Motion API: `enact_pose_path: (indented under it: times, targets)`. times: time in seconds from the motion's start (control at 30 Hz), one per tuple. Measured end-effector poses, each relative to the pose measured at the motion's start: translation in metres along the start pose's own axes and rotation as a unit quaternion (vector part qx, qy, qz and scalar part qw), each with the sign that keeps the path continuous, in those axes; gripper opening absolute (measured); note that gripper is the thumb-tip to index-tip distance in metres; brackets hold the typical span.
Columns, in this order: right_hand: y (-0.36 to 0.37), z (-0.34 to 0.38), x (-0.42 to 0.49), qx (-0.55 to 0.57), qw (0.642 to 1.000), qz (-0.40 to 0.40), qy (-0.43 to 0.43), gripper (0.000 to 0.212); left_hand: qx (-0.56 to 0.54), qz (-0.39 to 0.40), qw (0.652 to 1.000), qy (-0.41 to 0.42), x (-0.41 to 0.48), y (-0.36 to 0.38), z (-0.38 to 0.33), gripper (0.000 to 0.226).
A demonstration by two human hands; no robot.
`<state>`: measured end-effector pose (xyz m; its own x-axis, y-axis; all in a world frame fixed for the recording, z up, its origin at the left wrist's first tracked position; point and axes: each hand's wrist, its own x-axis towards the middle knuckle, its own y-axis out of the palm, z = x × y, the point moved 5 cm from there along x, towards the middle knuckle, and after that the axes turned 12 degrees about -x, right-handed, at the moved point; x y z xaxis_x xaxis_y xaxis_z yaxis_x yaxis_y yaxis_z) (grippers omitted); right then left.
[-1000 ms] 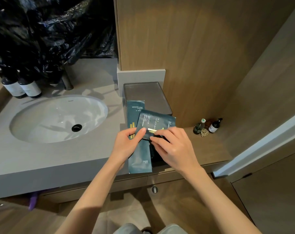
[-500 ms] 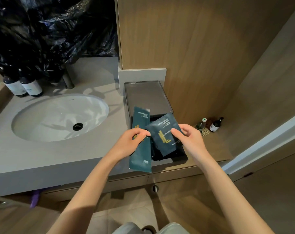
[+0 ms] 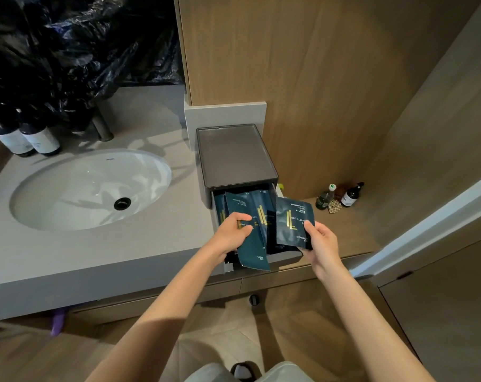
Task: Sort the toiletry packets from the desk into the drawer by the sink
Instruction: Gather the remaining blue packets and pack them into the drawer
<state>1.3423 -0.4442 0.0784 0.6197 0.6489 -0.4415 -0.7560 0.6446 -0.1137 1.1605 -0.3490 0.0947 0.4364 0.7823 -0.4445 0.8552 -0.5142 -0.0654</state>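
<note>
Two dark teal toiletry packets are in hand above the open drawer (image 3: pixel 284 259) of a small grey storage box (image 3: pixel 235 157), which stands on the counter (image 3: pixel 156 238) just to the right of the sink (image 3: pixel 90 188).

The left hand (image 3: pixel 234 230) grips the long packet (image 3: pixel 254 253) at about mid-length, with its fingers curled round the left edge and clamped on it. The packet's long axis runs from far to near. Its upper end points into the drawer and its lower end hangs out over the drawer's front wall, toward us. It leans a little, with the bottom swung to the right. A second long packet (image 3: pixel 262 208) overlaps it on the right, and we cannot tell whether the same hand holds that one too. More teal packets (image 3: pixel 220 208) stand inside the drawer at its left side.

The right hand (image 3: pixel 320 241) pinches the square packet (image 3: pixel 290 221) at its lower right corner, thumb on the printed face and fingers hidden behind. This packet faces us over the right half of the drawer. Its gold lettering reads upright, its top edge points away from us, and it is only slightly taller than wide.

Beyond the sink we see two dark labelled bottles (image 3: pixel 38 139) below crumpled black plastic sheeting (image 3: pixel 68 51). On the wooden shelf to the right stand a green-capped bottle (image 3: pixel 325 194) and a dark pump bottle (image 3: pixel 351 194).
</note>
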Motion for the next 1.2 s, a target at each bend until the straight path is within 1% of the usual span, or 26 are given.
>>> enact_pose_path:
  times: [0.07,0.17,0.33,0.43,0.53,0.6,0.67,0.73,0.83,0.87,0.9,0.93,1.03,1.13,1.2]
  targets:
    - [0.000,0.001,0.003,0.016,1.000,-0.004,0.010,0.011,-0.009,-0.020,1.000,-0.004,0.013,0.003,0.000,0.032]
    - [0.000,0.005,0.008,-0.011,1.000,-0.018,-0.011,0.016,-0.031,-0.043,0.998,-0.017,0.030,0.007,0.002,0.033]
    - [0.003,0.010,0.014,-0.022,0.999,-0.022,-0.020,0.020,-0.014,-0.050,0.998,-0.029,0.052,0.014,0.009,0.032]
    - [0.004,0.011,0.018,-0.023,0.999,-0.019,-0.019,0.023,0.030,-0.044,0.998,-0.021,0.061,0.017,0.012,0.031]
    - [0.006,0.012,0.022,-0.025,0.999,-0.018,-0.023,0.024,0.123,-0.035,0.991,0.033,0.066,0.017,0.009,0.036]
    - [0.007,0.011,0.024,-0.024,0.999,-0.018,-0.025,0.024,0.212,-0.038,0.974,0.076,0.065,0.016,0.007,0.048]
    - [0.007,0.011,0.026,-0.023,0.999,-0.019,-0.025,0.025,0.317,-0.055,0.943,0.083,0.059,0.011,0.006,0.059]
    - [0.007,0.011,0.027,-0.024,0.999,-0.020,-0.027,0.025,0.416,-0.072,0.903,0.081,0.046,0.009,0.004,0.063]
    - [0.008,0.011,0.029,-0.026,0.999,-0.022,-0.029,0.026,0.536,-0.105,0.828,0.130,0.027,0.015,0.003,0.068]
    - [0.008,0.011,0.030,-0.026,0.999,-0.022,-0.029,0.026,0.561,-0.104,0.808,0.147,0.025,0.019,0.005,0.070]
    - [0.009,0.011,0.030,-0.025,0.999,-0.022,-0.027,0.025,0.577,-0.093,0.798,0.151,0.024,0.023,0.007,0.073]
    - [0.010,0.011,0.030,-0.025,0.999,-0.022,-0.026,0.025,0.581,-0.075,0.798,0.141,0.025,0.026,0.011,0.076]
    - [0.012,0.011,0.030,-0.024,0.999,-0.019,-0.021,0.025,0.565,-0.033,0.818,0.101,0.032,0.031,0.019,0.085]
    - [0.013,0.012,0.029,-0.026,0.999,-0.018,-0.023,0.025,0.581,-0.017,0.809,0.084,0.037,0.031,0.022,0.093]
    - [0.012,0.013,0.028,-0.029,0.999,-0.016,-0.026,0.026,0.597,-0.005,0.798,0.080,0.039,0.028,0.023,0.093]
